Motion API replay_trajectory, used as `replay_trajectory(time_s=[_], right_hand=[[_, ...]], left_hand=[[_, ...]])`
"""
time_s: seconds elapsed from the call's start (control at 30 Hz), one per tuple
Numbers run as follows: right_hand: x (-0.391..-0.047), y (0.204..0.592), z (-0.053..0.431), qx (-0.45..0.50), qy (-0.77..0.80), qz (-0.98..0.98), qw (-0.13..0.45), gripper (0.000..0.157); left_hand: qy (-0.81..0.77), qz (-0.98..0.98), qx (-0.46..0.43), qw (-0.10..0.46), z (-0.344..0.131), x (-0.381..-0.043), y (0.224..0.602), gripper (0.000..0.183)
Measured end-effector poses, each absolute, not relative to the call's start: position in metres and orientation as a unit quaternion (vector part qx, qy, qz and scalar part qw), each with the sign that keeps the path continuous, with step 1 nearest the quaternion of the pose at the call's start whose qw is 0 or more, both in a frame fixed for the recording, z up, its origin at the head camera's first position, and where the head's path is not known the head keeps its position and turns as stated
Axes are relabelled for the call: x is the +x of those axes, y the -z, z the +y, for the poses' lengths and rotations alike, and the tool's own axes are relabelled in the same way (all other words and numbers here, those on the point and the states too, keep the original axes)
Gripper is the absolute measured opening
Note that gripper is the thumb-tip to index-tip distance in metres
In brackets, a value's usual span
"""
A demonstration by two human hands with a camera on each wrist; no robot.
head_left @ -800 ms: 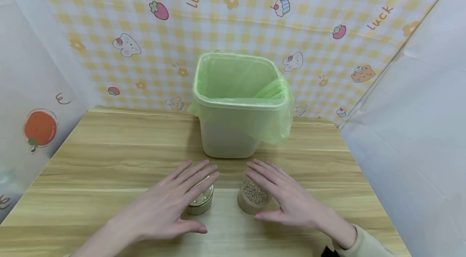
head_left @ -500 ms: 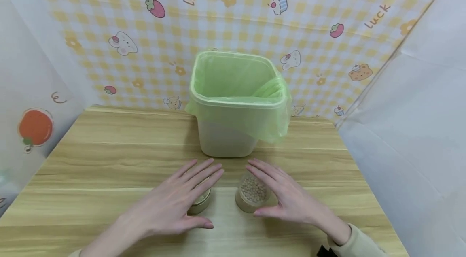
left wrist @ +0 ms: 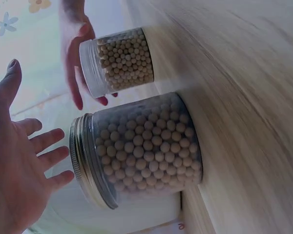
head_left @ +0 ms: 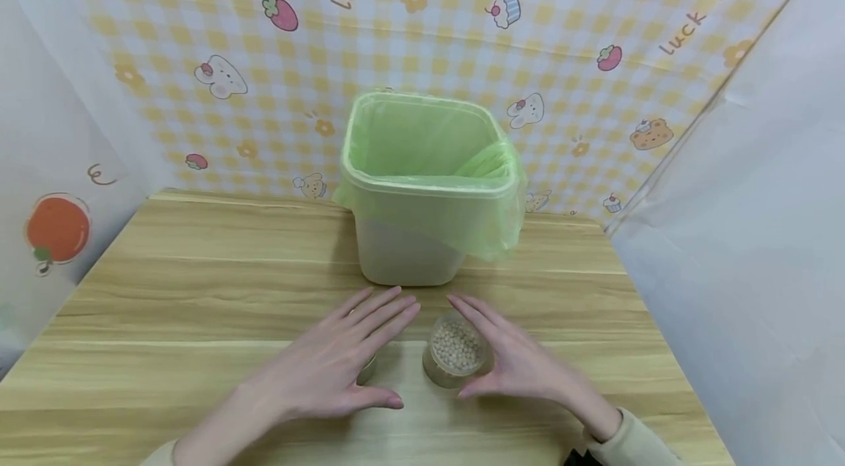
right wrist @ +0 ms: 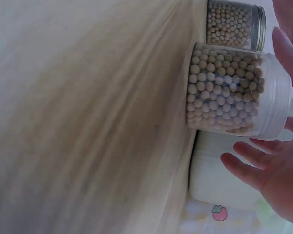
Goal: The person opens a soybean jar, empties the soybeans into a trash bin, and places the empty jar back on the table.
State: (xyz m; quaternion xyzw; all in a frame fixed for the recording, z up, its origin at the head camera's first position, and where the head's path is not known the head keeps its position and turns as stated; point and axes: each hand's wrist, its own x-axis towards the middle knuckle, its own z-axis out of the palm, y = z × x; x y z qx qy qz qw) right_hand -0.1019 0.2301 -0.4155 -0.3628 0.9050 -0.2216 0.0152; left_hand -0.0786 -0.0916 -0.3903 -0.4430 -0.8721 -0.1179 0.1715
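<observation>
A jar with a gold-coloured metal rim (left wrist: 146,151), full of small round beige beads, stands upright on the table. My left hand (head_left: 323,370) hovers above it with straight, spread fingers and hides most of it in the head view. To its right stands a smaller clear jar (head_left: 455,352) of similar beads, its top showing the beads. My right hand (head_left: 528,370) is at that jar's right side, thumb and fingers apart around its upper part. In the right wrist view the fingers (right wrist: 244,168) lie beyond the clear jar; whether they touch it I cannot tell.
A pale bin (head_left: 409,238) lined with a green plastic bag (head_left: 495,224) stands just behind both jars. The wooden table (head_left: 198,268) meets a yellow checked cloth (head_left: 264,128) at the back, with white sheets at both sides.
My left hand has moved to the right and covers more of the metal-rimmed jar. The right hand has shifted slightly left along with the whole view. Both jars stay on the table.
</observation>
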Motion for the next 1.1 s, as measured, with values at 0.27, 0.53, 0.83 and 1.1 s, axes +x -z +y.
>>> replay_trajectory(time_s=[0.27, 0.53, 0.83, 1.1], right_hand=[[-0.103, 0.424, 0.225, -0.327, 0.225, 0.916, 0.053, 0.134], [-0.103, 0.43, 0.223, -0.315, 0.239, 0.918, 0.04, 0.134], [-0.104, 0.429, 0.222, -0.318, 0.264, 0.909, 0.047, 0.133], [-0.107, 0.425, 0.225, -0.312, 0.312, 0.897, 0.031, 0.135]], left_hand=[[0.127, -0.874, -0.436, 0.172, -0.082, -0.08, 0.393, 0.105], [0.139, -0.867, -0.442, 0.184, -0.074, -0.083, 0.395, 0.102], [0.17, -0.861, -0.443, 0.185, -0.064, -0.087, 0.391, 0.101], [0.178, -0.859, -0.439, 0.196, -0.063, -0.089, 0.392, 0.101]])
